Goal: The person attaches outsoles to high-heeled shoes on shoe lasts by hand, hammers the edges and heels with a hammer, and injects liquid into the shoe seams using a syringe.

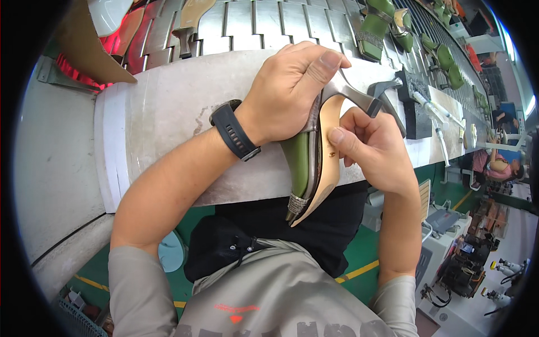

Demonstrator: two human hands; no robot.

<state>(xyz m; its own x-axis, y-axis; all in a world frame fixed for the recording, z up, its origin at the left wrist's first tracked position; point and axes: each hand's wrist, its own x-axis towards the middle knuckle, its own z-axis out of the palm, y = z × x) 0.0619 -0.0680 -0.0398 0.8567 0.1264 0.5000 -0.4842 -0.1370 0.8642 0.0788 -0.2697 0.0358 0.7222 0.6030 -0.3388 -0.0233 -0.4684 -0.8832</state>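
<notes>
While the left hand [286, 92] wraps firmly around the back part of a green shoe [296, 163], its thumb lies near the heel seat; most of its fingers are hidden behind the shoe. The right hand [382, 154] is partly closed, its thumb pressing the tan sole [327, 177] and its fingers curled near the sole's edge below the heel; how much of the sole those fingers grip cannot be told.

The shoe is held about the middle of the view, over the pale bench [168, 123], with its toe reaching past the near edge toward the person. Its long axis runs from between 12 and 1 o'clock at the back to between 6 and 7 at the toe, where a glittering band [297, 204] circles the tip. The sole faces roughly 3 o'clock, and the grey heel [357, 98] juts toward 4.

A dark watch [234, 130] sits on the left wrist. From the shoe, a hammer [386, 87] lies at about 2 o'clock, just beside a black block [417, 106]; syringes [438, 106] lie farther out. Toward 12 o'clock, beyond the bench, metal slats [269, 19] carry more shoe parts, with green shoes [371, 36] at 1 o'clock.
</notes>
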